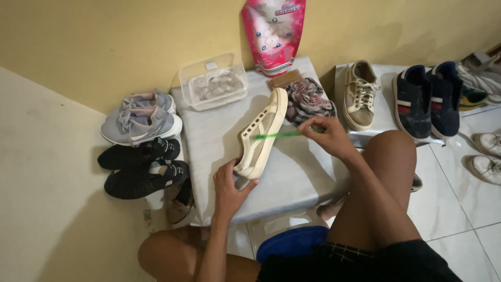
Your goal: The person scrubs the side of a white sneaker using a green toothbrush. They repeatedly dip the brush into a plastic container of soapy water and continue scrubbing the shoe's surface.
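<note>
My left hand (pixel 227 187) grips the heel end of a cream lace-less sneaker (pixel 261 133), holding it tilted on its side over a grey-white board (pixel 209 130). My right hand (pixel 329 137) holds a green toothbrush (pixel 279 135), whose head lies across the sneaker's upper near the eyelets. My bare knees frame the board's near edge.
A clear plastic tub (pixel 213 86), a pink pouch (pixel 274 34) and a checked rag (pixel 308 102) sit at the board's far side. Grey sneakers (pixel 140 119) and black shoes (pixel 141 167) lie left. A beige sneaker (pixel 360 94) and navy shoes (pixel 428 99) lie right. A blue basin (pixel 289 243) is below.
</note>
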